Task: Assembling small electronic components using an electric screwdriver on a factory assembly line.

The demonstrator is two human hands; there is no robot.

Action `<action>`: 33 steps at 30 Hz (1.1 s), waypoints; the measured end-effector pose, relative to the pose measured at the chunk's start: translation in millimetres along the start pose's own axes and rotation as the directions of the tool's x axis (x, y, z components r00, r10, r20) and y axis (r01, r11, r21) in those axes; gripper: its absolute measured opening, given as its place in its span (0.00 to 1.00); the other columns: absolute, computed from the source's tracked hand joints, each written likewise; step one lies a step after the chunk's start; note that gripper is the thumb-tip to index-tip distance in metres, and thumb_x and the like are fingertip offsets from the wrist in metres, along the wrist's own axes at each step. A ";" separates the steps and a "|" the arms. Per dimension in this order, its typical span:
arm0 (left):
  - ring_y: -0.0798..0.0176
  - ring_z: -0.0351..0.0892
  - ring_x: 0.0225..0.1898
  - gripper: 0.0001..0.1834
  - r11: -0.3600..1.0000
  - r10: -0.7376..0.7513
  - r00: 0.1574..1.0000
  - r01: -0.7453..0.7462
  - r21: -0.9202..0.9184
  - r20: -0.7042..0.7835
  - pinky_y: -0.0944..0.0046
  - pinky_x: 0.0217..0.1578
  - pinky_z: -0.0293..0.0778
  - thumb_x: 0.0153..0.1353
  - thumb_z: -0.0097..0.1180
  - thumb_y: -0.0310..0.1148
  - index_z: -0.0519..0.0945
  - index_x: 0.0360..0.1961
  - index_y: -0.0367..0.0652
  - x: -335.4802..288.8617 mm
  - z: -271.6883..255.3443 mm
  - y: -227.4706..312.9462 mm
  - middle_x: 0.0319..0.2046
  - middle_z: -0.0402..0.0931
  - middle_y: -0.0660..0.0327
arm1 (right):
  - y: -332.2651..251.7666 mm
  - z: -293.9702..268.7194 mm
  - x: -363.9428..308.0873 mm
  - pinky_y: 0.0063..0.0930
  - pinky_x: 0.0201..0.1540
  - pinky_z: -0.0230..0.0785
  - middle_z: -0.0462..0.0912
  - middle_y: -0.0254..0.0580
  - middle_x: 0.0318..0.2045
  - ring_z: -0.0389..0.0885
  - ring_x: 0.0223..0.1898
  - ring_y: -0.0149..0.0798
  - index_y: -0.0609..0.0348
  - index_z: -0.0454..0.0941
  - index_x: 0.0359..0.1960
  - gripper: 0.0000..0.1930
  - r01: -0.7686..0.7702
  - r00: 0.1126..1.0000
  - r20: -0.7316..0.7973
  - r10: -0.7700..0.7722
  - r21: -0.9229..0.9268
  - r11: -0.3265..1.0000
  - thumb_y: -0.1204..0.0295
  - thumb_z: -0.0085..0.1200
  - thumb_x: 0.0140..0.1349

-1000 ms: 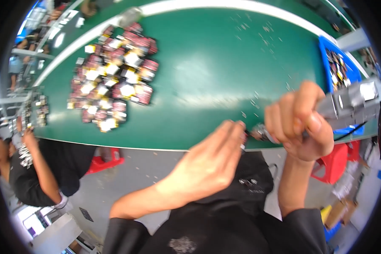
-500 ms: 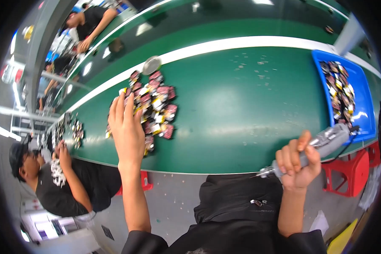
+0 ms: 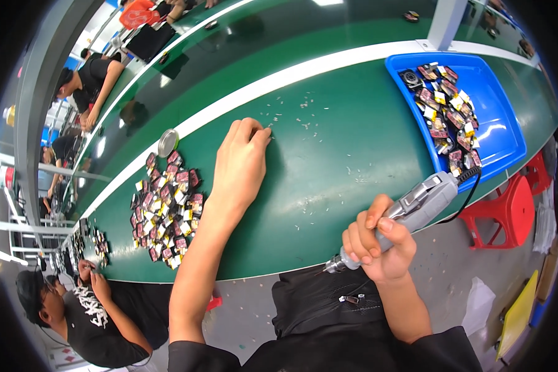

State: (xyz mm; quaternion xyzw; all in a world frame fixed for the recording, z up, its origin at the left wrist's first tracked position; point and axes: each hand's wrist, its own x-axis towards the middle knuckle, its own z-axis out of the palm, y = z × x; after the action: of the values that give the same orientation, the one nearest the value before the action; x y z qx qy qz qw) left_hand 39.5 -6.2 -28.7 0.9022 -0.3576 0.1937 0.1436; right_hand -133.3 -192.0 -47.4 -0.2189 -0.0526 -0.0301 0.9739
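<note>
My left hand (image 3: 240,162) is over the green table, thumb and fingers drawn together in a pinch beside the scattered tiny pale pieces (image 3: 305,126). Whatever may be between its fingertips is too small to name. In my right hand (image 3: 381,245) is a grey electric screwdriver (image 3: 429,195), its tip pointing down and left past the table's near edge. A pile of small black modules (image 3: 167,214) with pink, white and yellow faces lies left of my left forearm. Beyond that pile stands a shallow round metal dish (image 3: 168,142).
A blue tray (image 3: 505,118) with more modules stands at the right. The screwdriver's black cable (image 3: 468,201) hangs near it. Red stools (image 3: 505,214) stand beyond the near edge. A seated co-worker (image 3: 99,310) is at the left; other people sit across the far belt.
My left hand has left the module pile for the tiny pale pieces, and its spread fingers have closed. My right hand still holds the screwdriver. The view has turned toward the right.
</note>
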 end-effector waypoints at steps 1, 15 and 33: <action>0.53 0.75 0.40 0.10 0.998 0.031 0.998 -0.033 0.049 0.046 0.56 0.39 0.75 0.51 0.59 0.20 0.80 0.37 0.34 -0.4 0.4 -1.3 0.36 0.75 0.56 | -0.3 -0.1 -0.3 0.28 0.22 0.63 0.64 0.33 0.12 0.64 0.13 0.29 0.59 0.69 0.35 0.05 -0.008 1.000 0.010 0.008 -0.001 1.000 0.72 0.42 0.64; 0.58 0.71 0.23 0.04 0.895 -0.287 0.957 0.282 -0.346 0.039 0.63 0.27 0.69 0.57 0.52 0.15 0.72 0.29 0.33 -63.0 -43.5 58.2 0.24 0.71 0.54 | -0.3 -4.8 -3.6 0.27 0.23 0.62 0.63 0.30 0.12 0.62 0.12 0.27 0.58 0.68 0.33 0.08 -0.023 0.999 0.045 0.023 -0.016 1.000 0.67 0.44 0.65; 0.65 0.76 0.28 0.07 -0.175 -0.480 0.827 0.236 -0.956 0.292 0.69 0.30 0.73 0.65 0.53 0.24 0.77 0.33 0.28 -140.3 -43.7 125.0 0.32 0.78 0.48 | -1.2 42.5 -1.4 0.22 0.23 0.60 0.62 0.29 0.13 0.61 0.14 0.26 0.57 0.68 0.33 0.08 0.243 0.968 0.055 -0.243 0.005 0.970 0.67 0.47 0.67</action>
State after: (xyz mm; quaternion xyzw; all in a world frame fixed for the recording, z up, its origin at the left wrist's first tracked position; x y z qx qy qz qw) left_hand -152.7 6.1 -38.5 0.5557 -0.0997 -0.0947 0.8199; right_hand -138.6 -174.8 -8.8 -0.2126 -0.1057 -0.1434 0.9608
